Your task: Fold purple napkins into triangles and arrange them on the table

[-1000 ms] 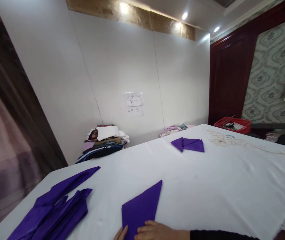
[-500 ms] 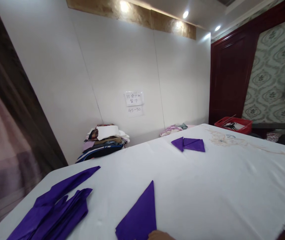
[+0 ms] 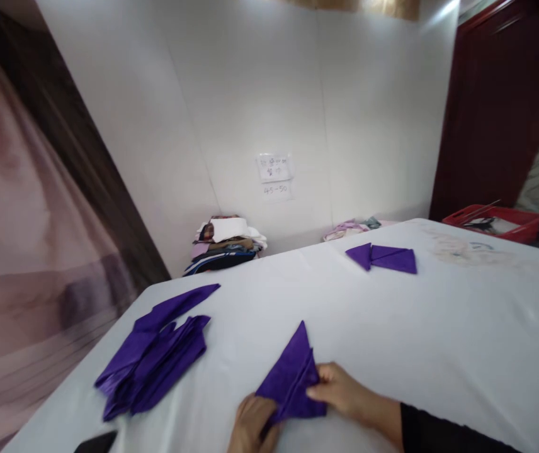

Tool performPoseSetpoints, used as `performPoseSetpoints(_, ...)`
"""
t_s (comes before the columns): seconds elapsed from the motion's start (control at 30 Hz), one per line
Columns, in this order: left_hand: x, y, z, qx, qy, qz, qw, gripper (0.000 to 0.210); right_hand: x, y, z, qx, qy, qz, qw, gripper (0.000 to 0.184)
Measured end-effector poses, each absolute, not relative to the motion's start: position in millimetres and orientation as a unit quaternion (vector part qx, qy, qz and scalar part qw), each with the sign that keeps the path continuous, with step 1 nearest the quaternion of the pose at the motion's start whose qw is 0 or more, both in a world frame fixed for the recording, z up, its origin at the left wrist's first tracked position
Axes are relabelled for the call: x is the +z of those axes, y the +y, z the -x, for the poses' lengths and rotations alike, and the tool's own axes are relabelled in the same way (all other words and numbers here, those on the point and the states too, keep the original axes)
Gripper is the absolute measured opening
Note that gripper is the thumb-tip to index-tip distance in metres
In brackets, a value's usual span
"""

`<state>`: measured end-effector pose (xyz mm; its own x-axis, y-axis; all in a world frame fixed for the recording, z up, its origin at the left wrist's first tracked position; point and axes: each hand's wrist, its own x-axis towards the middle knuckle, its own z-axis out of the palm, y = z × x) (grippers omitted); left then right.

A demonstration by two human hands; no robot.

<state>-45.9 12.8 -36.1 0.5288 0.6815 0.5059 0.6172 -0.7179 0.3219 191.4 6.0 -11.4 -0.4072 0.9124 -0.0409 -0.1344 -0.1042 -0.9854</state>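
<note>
A purple cloth napkin [image 3: 291, 377], folded into a pointed shape with its tip facing away from me, lies on the white tablecloth near the front. My left hand [image 3: 253, 423] grips its lower left corner, fingers closed over the edge. On the other side, my right hand [image 3: 338, 389] pinches the right edge between thumb and fingers. A loose diagonal fold runs down the right half of the napkin, and the fabric under my left fingers is hidden.
Rumpled purple napkins [image 3: 156, 358] lie to the left. Farther back right rests a folded purple napkin [image 3: 392, 258]. Behind the table are a stack of clothes [image 3: 226, 245], pinkish cloths [image 3: 347, 230] and a red basket [image 3: 527, 228]. A dark object [image 3: 96, 443] shows at the lower left.
The view has tilted down and turned left. Both hands now hold the napkin, where before only part of one hand showed. A fold has appeared along its right side.
</note>
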Motion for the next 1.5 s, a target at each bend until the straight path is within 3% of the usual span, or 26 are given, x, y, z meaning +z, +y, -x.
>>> performPoseSetpoints(0.23, -23, 11, 23, 0.355, 0.562, -0.72, 0.2, 0.035, -6, 31, -196, 0.652, -0.479, 0.377, 0.451, 0.028)
performPoseSetpoints(0.43, -19, 14, 15, 0.36, 0.613, -0.654, 0.259, 0.043, -13, 63, -196, 0.513, -0.582, 0.486, 0.403, 0.011)
performPoseSetpoints(0.6, -20, 14, 17, 0.39, 0.627, -0.628, 0.247, 0.047, -13, 78, -197, 0.409, -0.625, 0.548, 0.375, 0.007)
performPoseSetpoints(0.9, -28, 17, 22, 0.38, 0.65, -0.639, 0.157, 0.042, -9, 85, -201, 0.29, -0.668, 0.627, 0.277, 0.036)
performPoseSetpoints(1.5, -27, 19, 22, 0.362, 0.644, -0.661, 0.132, 0.029, -5, 105, -205, 0.257, -0.671, 0.66, 0.219, 0.037)
